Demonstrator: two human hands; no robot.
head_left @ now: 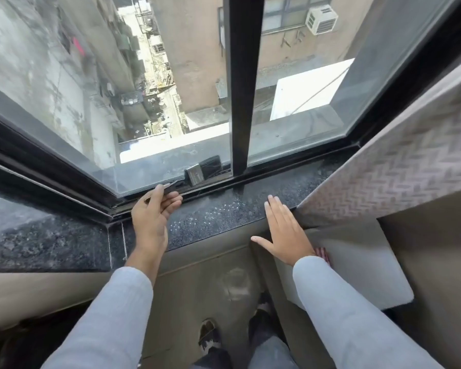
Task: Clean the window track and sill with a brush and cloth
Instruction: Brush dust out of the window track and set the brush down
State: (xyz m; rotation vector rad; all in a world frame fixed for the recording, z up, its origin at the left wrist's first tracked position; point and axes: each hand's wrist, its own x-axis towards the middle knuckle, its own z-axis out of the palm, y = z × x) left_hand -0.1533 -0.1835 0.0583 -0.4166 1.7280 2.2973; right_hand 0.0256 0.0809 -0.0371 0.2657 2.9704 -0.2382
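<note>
A person in pale grey sleeves leans over a dark speckled granite window sill (218, 217), whose near edge runs from lower left up to the right, where it meets a herringbone-patterned wall panel (399, 166). Along the sill's far edge lies the black metal window track (290, 166), with a black vertical frame bar (241, 102) standing in it at centre and glass panes to either side. The stretch of sill between the two hands lies bare, dotted with pale specks; the left part of the sill is also bare.

The left hand (152, 211) is closed around the thin handle of a flat paintbrush with a silver metal ferrule and dark bristles (197, 173), thumb and fingers pinching the handle over the track. The brush head lies in the track against the glass, just left of the vertical bar.

The right hand (285, 230) rests flat and spread wide, palm down, on the sill's near edge beside the wall panel, holding nothing. A scrap of red-and-white striped fabric (324, 254) shows just behind its wrist.
</note>
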